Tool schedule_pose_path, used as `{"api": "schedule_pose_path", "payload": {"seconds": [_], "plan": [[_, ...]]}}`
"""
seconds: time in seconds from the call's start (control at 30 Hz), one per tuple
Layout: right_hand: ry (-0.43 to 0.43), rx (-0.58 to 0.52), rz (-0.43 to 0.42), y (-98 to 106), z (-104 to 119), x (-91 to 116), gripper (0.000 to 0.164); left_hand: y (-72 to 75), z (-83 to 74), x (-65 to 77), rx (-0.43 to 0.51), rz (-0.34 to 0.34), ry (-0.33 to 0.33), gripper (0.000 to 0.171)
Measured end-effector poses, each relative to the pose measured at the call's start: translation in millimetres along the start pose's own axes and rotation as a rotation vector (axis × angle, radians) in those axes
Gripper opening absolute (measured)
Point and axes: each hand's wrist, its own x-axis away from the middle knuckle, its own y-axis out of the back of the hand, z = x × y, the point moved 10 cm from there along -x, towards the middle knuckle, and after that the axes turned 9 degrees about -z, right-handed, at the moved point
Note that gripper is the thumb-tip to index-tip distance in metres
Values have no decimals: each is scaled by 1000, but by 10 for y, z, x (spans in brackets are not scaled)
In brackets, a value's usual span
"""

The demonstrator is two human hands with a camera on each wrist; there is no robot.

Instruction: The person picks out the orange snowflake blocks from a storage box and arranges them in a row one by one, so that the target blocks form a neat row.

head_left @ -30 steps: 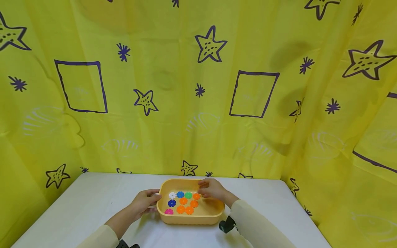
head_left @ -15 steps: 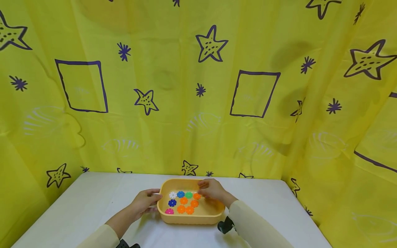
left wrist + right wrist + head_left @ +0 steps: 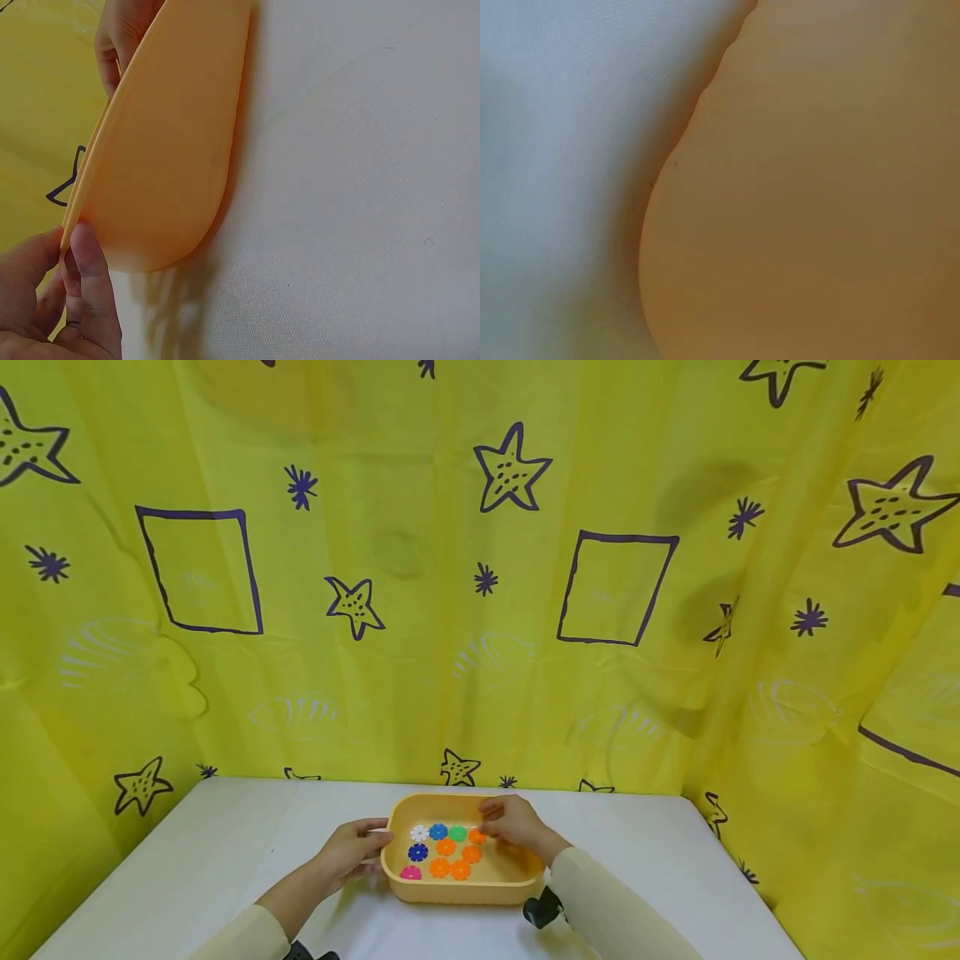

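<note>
A: What's biggest around your grip?

B: The yellow curtain printed with dark stars and squares (image 3: pixel 420 535), rising beyond both my hands. Beneath them spreads the white table (image 3: pixel 210 852).

A: And the thing between your hands?

B: The pale-orange plastic tray with rounded corners (image 3: pixel 465 894) — it sits on the table, one end at each hand.

A: How do you have it?

B: My left hand (image 3: pixel 347 852) pinches the rim at its end, digits on both sides. My right hand (image 3: pixel 516 821) reaches over the opposite end, fingertips down inside. Whether they pinch anything, I can't tell.

A: The smallest things?

B: Flat, notched plastic discs, all inside the tray. One orange disc (image 3: pixel 477 836) is right by my right fingertips. From there toward my left hand run a green disc (image 3: pixel 457 833), a light-blue disc (image 3: pixel 438 832) and a white disc (image 3: pixel 418 833). Nearer me, on my left hand's side, lie a dark-blue disc (image 3: pixel 417 852) and a pink disc (image 3: pixel 410 873) — four more orange discs (image 3: pixel 461 869) sit between my hands.
</note>
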Motion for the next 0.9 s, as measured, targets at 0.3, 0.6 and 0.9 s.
{"api": "schedule_pose_path", "payload": {"seconds": [0.3,0.6,0.9], "plan": [[20,32,-40,-28,-5,-1,28,4,-4,9,26,-1,-4,46],[44,35,-104,-11,-28,-11,25,5,21,-15,42,-5,-4,43],[6,14,-146,-5,-70,-18,25,6,16,-16,42,-7,-8,45]]}}
